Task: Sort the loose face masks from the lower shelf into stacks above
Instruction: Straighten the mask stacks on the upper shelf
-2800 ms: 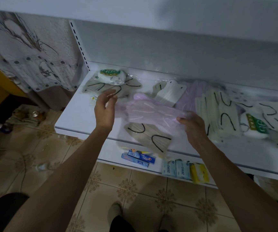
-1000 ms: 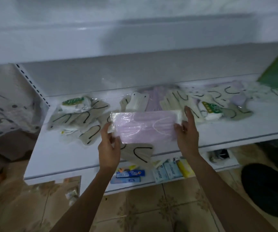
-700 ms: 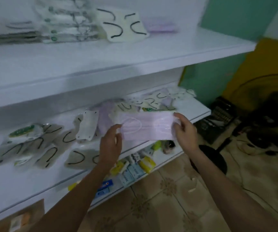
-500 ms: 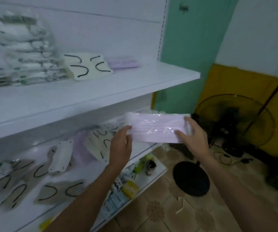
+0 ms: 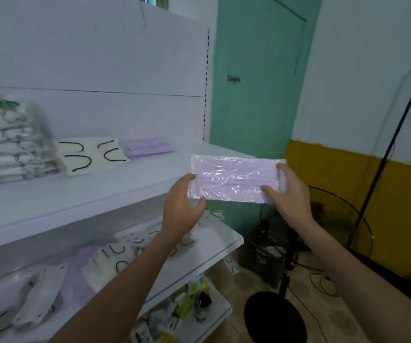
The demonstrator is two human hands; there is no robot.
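Observation:
A pink face mask in clear plastic wrap [image 5: 234, 179] is held flat between both hands at the right end of the upper shelf [image 5: 80, 194]. My left hand [image 5: 181, 211] pinches its lower left corner; my right hand [image 5: 290, 191] grips its right end. On the upper shelf sit a pink mask stack [image 5: 150, 147], a cream mask stack with black loops [image 5: 90, 154] and a tall blurred stack of wrapped white masks [image 5: 11, 142]. Loose masks [image 5: 100, 266] lie scattered on the lower shelf [image 5: 212, 248].
A bottom shelf holds small boxes and packets [image 5: 182, 308]. A standing fan [image 5: 335, 226] with a round black base [image 5: 273, 318] is on the tiled floor to the right, beside a black crate [image 5: 264, 258]. A green door [image 5: 256, 95] stands behind the shelf end.
The view has swung up and right from the lower shelf. Both hands have lifted the pink wrapped mask from above the lower shelf up to the level of the upper shelf.

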